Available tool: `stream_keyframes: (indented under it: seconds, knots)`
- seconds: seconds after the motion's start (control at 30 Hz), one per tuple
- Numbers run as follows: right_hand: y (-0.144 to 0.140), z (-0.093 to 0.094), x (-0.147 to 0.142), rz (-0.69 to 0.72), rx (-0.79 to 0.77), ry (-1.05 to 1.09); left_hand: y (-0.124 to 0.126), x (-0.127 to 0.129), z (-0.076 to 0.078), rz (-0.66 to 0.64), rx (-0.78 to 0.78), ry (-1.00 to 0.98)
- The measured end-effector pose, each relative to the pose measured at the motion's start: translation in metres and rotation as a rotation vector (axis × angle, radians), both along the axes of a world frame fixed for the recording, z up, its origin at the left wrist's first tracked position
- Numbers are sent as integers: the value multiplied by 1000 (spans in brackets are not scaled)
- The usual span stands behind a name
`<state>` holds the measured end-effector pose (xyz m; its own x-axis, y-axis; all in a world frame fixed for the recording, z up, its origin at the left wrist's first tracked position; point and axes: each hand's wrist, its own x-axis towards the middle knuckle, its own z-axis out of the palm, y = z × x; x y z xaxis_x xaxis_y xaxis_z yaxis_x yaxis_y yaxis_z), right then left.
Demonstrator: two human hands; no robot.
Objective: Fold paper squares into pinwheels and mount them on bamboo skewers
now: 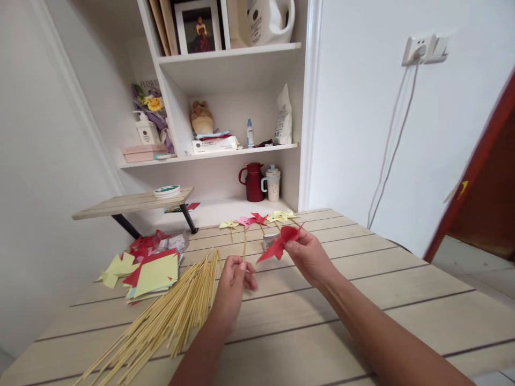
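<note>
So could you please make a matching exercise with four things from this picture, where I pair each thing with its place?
Things:
1. red paper pinwheel
2. single bamboo stick
3. pile of bamboo sticks
4. dark red jug

Places:
A. on the lowest shelf, beside a cup
B. in the right hand
C. lying on the table, left of both hands
D. in the left hand, pointing up

Pairs: 1-B, 2-D, 3-C, 4-A

1 head view (worn) looks forward, downward, close over the table [362, 300].
</note>
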<state>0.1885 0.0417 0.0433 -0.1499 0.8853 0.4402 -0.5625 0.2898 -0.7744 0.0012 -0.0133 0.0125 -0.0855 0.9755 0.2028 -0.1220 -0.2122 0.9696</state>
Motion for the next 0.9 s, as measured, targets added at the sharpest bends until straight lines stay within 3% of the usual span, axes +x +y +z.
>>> stream_keyframes:
  seconds: [0.13,0.27,0.63,0.9]
  knots:
    - [-9,3,1,50,288,-237,-7,2,2,36,-48,-19]
    - [-17,9,2,-18,532,-433,-14,6,9,19,-86,-45]
    - [-22,16,3,-226,810,-521,-23,12,17,18,-24,-111]
    - [-21,16,11,-405,1116,-672,-17,0,16,207,81,-129]
